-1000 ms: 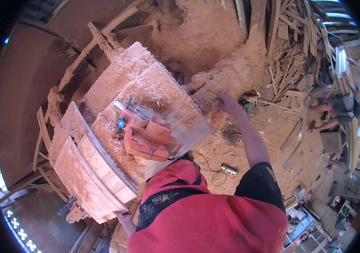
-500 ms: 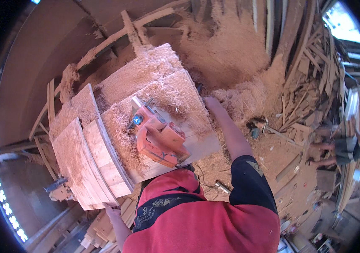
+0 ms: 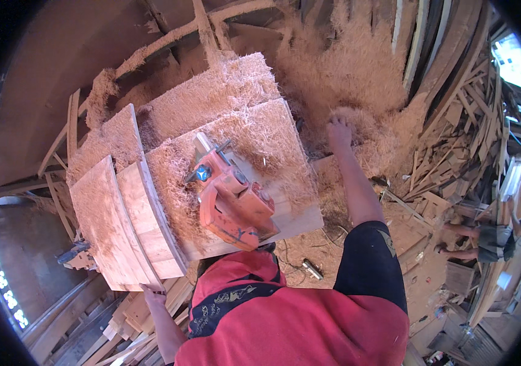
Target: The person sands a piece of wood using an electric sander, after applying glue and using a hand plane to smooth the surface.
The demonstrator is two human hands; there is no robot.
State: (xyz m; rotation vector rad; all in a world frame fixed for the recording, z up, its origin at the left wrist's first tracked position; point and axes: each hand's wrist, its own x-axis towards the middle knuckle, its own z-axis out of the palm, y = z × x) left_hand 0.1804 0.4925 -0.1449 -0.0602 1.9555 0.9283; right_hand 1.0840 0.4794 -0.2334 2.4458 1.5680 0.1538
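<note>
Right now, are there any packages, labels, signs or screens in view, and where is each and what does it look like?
No packages, signs or screens show.
Emblem: on the shirt front, low centre; a dark band with pale gold markings on red cloth.
Patch: on the dark right sleeve; a small pale mark, too small to make out.
The orange power planer lying on the shaving-covered boards shows a blue knob but no clear label.
</note>
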